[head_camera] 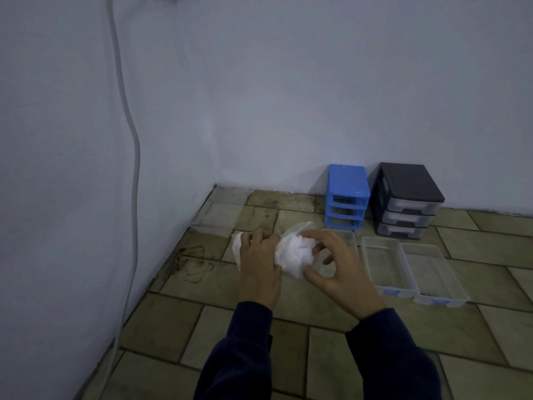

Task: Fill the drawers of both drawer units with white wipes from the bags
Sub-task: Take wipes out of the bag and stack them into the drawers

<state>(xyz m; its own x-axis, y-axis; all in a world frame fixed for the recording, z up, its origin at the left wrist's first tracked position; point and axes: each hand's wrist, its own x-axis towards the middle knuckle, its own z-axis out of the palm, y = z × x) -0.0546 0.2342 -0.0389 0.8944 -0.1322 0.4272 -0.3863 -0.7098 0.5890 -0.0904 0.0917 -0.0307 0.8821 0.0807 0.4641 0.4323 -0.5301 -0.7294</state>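
My left hand grips a clear plastic bag above the floor. A bunch of white wipes bulges from the bag's open end, and my right hand holds it with curled fingers and thumb. A blue drawer unit stands by the wall with its three slots bare. To its right a black drawer unit has three clear drawers in place. Three clear drawers lie on the floor: one partly hidden behind my right hand, a second, a third.
The tiled floor runs into a corner of grey walls at the left and back. A grey cable hangs down the left wall. A clear plastic sheet lies near the corner, and a brown stain marks the tiles.
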